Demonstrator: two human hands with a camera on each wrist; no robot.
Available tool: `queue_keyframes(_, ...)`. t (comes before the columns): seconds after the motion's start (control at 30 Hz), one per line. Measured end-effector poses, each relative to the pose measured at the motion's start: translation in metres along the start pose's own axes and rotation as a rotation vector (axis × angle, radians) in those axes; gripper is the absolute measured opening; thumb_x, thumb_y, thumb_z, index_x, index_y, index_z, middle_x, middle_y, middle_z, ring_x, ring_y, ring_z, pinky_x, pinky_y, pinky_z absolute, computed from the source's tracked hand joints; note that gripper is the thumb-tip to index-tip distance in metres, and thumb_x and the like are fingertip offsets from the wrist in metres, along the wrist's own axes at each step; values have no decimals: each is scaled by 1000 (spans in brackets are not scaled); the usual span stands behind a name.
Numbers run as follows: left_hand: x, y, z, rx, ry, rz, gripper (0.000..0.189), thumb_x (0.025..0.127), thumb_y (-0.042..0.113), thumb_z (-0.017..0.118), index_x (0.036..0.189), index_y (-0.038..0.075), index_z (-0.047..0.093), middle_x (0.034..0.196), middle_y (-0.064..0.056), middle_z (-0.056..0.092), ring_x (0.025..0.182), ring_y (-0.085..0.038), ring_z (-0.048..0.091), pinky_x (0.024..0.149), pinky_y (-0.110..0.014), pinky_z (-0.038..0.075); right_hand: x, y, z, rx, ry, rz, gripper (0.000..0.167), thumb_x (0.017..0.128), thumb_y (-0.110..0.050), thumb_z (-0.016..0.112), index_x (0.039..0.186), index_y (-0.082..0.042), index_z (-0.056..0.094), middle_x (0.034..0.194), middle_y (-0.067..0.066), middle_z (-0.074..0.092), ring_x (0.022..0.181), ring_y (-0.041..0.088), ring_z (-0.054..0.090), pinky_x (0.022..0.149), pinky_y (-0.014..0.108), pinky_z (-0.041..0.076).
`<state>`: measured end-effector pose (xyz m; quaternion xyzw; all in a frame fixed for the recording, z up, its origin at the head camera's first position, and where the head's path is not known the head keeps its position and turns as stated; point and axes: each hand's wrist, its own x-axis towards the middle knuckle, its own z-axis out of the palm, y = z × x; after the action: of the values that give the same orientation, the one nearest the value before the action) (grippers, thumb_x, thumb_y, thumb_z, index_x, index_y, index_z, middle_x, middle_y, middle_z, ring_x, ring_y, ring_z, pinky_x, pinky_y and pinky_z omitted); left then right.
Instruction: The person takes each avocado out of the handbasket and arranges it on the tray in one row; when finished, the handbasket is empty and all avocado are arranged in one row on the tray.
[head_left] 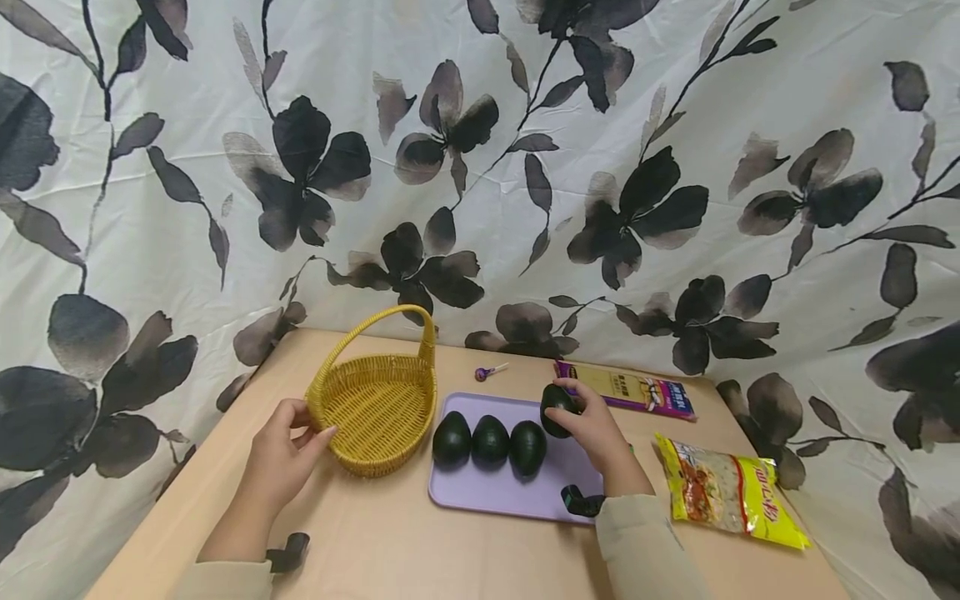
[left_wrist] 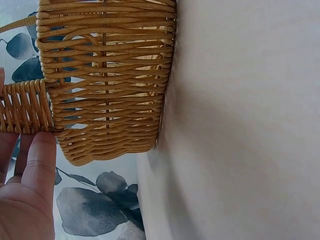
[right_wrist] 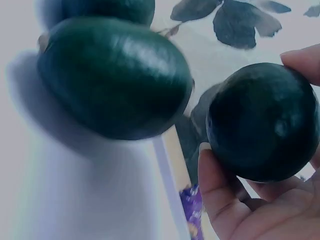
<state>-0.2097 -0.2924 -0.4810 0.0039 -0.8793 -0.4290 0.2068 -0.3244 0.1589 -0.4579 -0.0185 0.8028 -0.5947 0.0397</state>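
Held between the thumb and fingers of my right hand (head_left: 592, 421) is a dark green avocado (head_left: 557, 410), over the right part of a lilac tray (head_left: 510, 498). Three more avocados (head_left: 490, 442) lie in a row on the tray. In the right wrist view the held avocado (right_wrist: 262, 122) shows end-on beside a lying avocado (right_wrist: 117, 77). My left hand (head_left: 281, 454) grips the base of the handle of a yellow wicker basket (head_left: 382, 408), left of the tray. The left wrist view shows its fingers around the woven handle (left_wrist: 25, 107).
Behind the tray lies a lollipop (head_left: 483, 372). A purple-edged flat packet (head_left: 630, 389) is at the back right, and a yellow food bag (head_left: 727, 492) lies to the right of my right arm. A floral cloth (head_left: 450, 167) hangs behind the wooden table (head_left: 390, 542).
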Motion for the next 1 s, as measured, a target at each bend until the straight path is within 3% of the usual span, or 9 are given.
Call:
queue_keyframes(0.23, 0, 0, -1, -3, 5, -8, 39, 95, 18, 76, 123, 9, 51, 121, -11, 61, 118, -28, 61, 90, -8, 56, -11, 16, -9, -113, 34, -17, 59, 89, -19, 80, 143, -18, 58, 141, 24, 54, 127, 40, 55, 103, 50, 58)
queue_keyframes(0.37, 0, 1, -3, -2, 10, -17, 39, 95, 18, 76, 123, 8, 51, 120, -11, 61, 117, -28, 60, 90, -7, 55, -13, 26, -11, -214, 64, -29, 62, 86, -26, 84, 143, -20, 59, 139, 21, 59, 122, 37, 59, 99, 49, 60)
queue_keyframes(0.67, -1, 2, -3, -7, 0, -28, 40, 95, 18, 76, 124, 8, 51, 122, -11, 61, 120, -29, 60, 93, -16, 57, -24, 40, -6, -192, 83, 7, 64, 83, -25, 87, 139, -12, 59, 127, 23, 65, 112, 34, 64, 89, 43, 63)
queue_keyframes(1.0, -1, 1, -1, -9, 2, -8, 39, 96, 22, 75, 124, 8, 51, 122, -11, 61, 119, -30, 60, 91, -6, 54, -30, 52, -6, -263, 99, 13, 63, 82, -29, 88, 139, -16, 62, 124, 17, 69, 110, 30, 64, 94, 46, 59)
